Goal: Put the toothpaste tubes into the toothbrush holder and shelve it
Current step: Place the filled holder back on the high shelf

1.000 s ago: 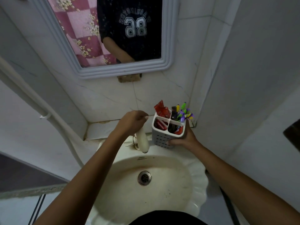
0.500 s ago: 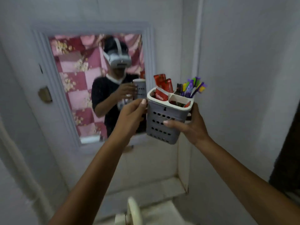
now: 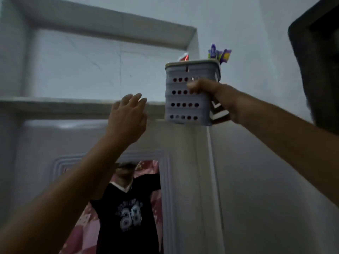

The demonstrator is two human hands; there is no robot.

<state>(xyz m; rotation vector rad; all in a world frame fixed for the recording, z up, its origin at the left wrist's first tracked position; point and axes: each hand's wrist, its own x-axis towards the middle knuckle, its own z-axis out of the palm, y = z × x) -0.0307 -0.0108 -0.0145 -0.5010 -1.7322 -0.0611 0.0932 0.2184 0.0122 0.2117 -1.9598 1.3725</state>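
Observation:
The grey perforated toothbrush holder (image 3: pixel 185 105) is raised high, level with the front edge of a tiled wall shelf (image 3: pixel 55 104). My right hand (image 3: pixel 218 99) grips its right side, thumb across the front. Red toothpaste tube tips (image 3: pixel 184 57) peek over the rim at the left, and purple and yellow toothbrush heads (image 3: pixel 219 54) stick up at the right. My left hand (image 3: pixel 128 116) is lifted just left of the holder, fingers spread, touching nothing. The holder's bottom hangs at the shelf lip; whether it rests on the shelf I cannot tell.
The shelf is a recessed niche (image 3: pixel 110 66) in the white tiled wall. Below it hangs a framed mirror (image 3: pixel 165 189) that reflects a person in a dark shirt. A dark object (image 3: pixel 319 52) juts in at the upper right, close to the holder.
My right hand has lifted the holder from chest height up to the shelf edge. My left hand has let go of it and now hangs open beside it. The view has tilted upward.

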